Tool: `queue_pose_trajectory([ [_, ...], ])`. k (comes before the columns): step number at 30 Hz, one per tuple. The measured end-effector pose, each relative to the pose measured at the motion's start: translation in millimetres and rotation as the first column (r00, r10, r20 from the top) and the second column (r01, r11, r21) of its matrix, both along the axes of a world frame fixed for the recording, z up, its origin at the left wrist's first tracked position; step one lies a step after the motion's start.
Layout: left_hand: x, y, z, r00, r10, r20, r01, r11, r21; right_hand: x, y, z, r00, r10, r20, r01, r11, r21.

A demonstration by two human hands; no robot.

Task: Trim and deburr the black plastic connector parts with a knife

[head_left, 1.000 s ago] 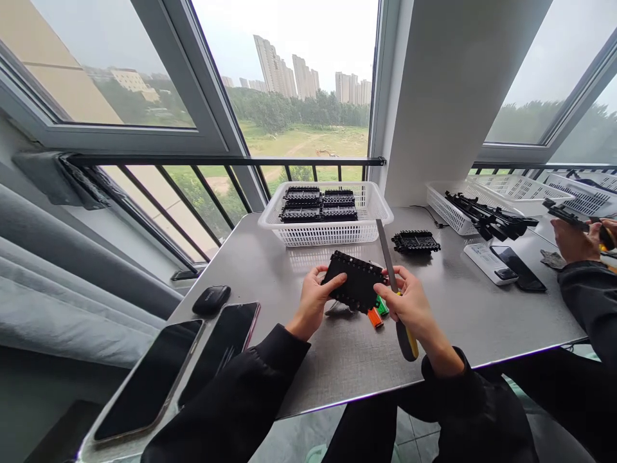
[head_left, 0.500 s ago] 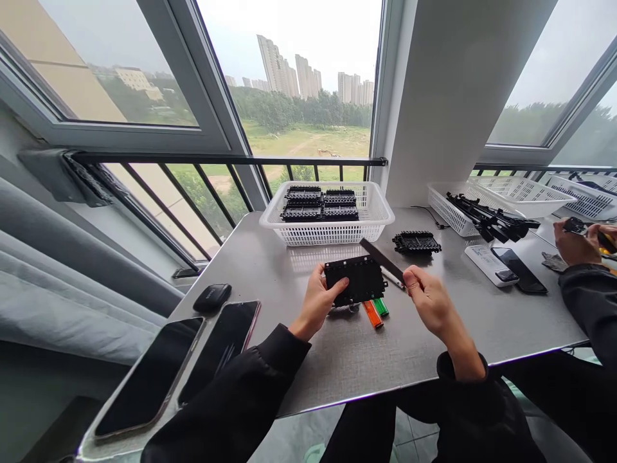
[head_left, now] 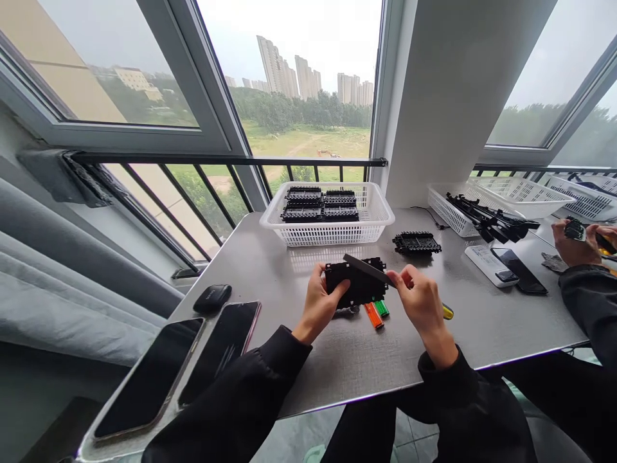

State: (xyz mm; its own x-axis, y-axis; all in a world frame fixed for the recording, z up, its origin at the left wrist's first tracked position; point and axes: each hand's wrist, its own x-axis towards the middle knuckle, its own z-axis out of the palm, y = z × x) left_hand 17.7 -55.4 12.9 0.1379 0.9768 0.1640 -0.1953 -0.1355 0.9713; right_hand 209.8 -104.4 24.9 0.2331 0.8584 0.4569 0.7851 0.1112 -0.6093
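Note:
My left hand (head_left: 320,301) grips a flat black plastic part (head_left: 355,284) by its left end, thumb on top. In my right hand (head_left: 420,301) is a dark flat bar (head_left: 366,268), which lies slantwise over the upper face of the part. Under the part's lower right edge, an orange piece (head_left: 374,316) and a green piece (head_left: 382,308) rest on the table. A yellow-tipped tool (head_left: 448,312) shows just right of my right hand. Another black part (head_left: 416,242) lies behind, to the right.
A white basket (head_left: 332,233) holding several black parts stands at the back. Phones (head_left: 150,373) and a black case (head_left: 212,298) lie left. At right are more baskets (head_left: 456,215), a white device (head_left: 490,265) and a co-worker's hands (head_left: 573,243).
My right hand has moved left, bringing the dark bar across the black part. The yellow-tipped tool has come into sight beside my right hand. My left hand and the part have barely moved.

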Motion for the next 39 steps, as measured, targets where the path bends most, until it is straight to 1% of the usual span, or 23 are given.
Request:
queue_pose_trajectory([
  [2,-0.9,1.7,-0.6,1.0,0.021,0.02,-0.021,1.0,-0.002,9.9,1.5,0.5,0.998,-0.06,-0.012,0.06,0.998,0.012],
  [4,-1.2,2.8,-1.3,0.999,0.026,0.022,-0.026,1.0,-0.002,12.0,1.2,0.6,0.996,-0.083,-0.035,0.084,0.996,0.02],
  [5,-1.1,2.8,-1.6,1.0,0.02,0.015,-0.02,1.0,-0.005,9.2,0.2,0.3,0.997,-0.069,-0.045,0.07,0.997,0.02],
  [7,-0.5,1.6,-2.0,1.0,0.003,-0.011,-0.003,1.0,-0.007,-2.0,-2.5,-0.8,0.999,-0.002,-0.044,0.003,1.0,0.009],
  [9,0.4,-0.6,-1.6,0.999,0.0,-0.037,0.001,1.0,0.012,-14.0,-4.6,-2.0,0.998,0.056,-0.016,-0.056,0.998,-0.007],
  [11,0.8,-2.7,-0.4,0.999,0.017,-0.048,-0.015,0.999,0.032,-17.7,-4.6,-2.6,0.998,0.068,0.009,-0.068,0.998,-0.008],
  [13,0.7,-3.7,1.1,0.998,0.043,-0.044,-0.042,0.998,0.037,-9.7,-2.3,-2.3,1.0,0.027,0.011,-0.027,1.0,0.009],
  [15,0.4,-3.5,1.9,0.997,0.065,-0.031,-0.064,0.997,0.033,5.1,0.7,-1.2,0.999,-0.047,-0.007,0.048,0.998,0.031],
  [17,0.3,-2.7,1.5,0.997,0.074,-0.024,-0.073,0.997,0.028,16.5,2.3,0.2,0.993,-0.11,-0.029,0.111,0.993,0.046],
  [18,0.5,-2.5,0.8,0.997,0.068,-0.024,-0.068,0.997,0.021,18.3,2.1,0.7,0.992,-0.121,-0.038,0.123,0.991,0.051],
  [20,1.1,-2.7,-1.0,0.998,0.043,-0.035,-0.043,0.999,0.01,12.7,-0.4,1.1,0.995,-0.089,-0.035,0.091,0.994,0.056],
  [22,1.7,-4.0,-2.0,0.999,0.016,-0.049,-0.016,1.0,0.005,0.3,-3.7,0.5,1.0,-0.018,-0.001,0.018,0.998,0.053],
  [24,2.0,-5.3,-1.3,0.999,0.012,-0.051,-0.012,1.0,0.005,-8.3,-5.4,-0.4,0.999,0.019,0.037,-0.021,0.999,0.05],
  [26,1.7,-5.8,0.8,0.999,0.029,-0.04,-0.028,1.0,0.007,-5.5,-4.1,-1.0,0.999,-0.012,0.039,0.01,0.998,0.054],
  [29,1.0,-4.3,3.5,0.998,0.06,-0.018,-0.06,0.998,0.015,14.8,1.1,-0.9,0.992,-0.123,-0.003,0.123,0.99,0.064],
  [31,0.7,-2.8,3.3,0.997,0.07,-0.011,-0.07,0.997,0.017,25.0,3.5,-0.9,0.985,-0.169,-0.034,0.172,0.982,0.073],
  [33,0.6,-2.1,1.5,0.998,0.062,-0.017,-0.062,0.998,0.013,23.5,3.6,-1.7,0.988,-0.142,-0.063,0.146,0.987,0.067],
  [35,0.6,-2.2,-0.8,0.999,0.041,-0.034,-0.041,0.999,0.012,12.2,2.0,-3.4,0.995,-0.07,-0.064,0.073,0.997,0.04],
  [37,0.6,-2.6,-2.4,0.998,0.027,-0.051,-0.026,1.0,0.018,0.1,0.5,-5.3,1.0,-0.012,-0.024,0.012,1.0,0.012],
  [39,0.3,-2.7,-2.5,0.998,0.032,-0.056,-0.031,0.999,0.02,-2.8,0.7,-6.2,1.0,-0.005,0.012,0.005,1.0,0.002],
])
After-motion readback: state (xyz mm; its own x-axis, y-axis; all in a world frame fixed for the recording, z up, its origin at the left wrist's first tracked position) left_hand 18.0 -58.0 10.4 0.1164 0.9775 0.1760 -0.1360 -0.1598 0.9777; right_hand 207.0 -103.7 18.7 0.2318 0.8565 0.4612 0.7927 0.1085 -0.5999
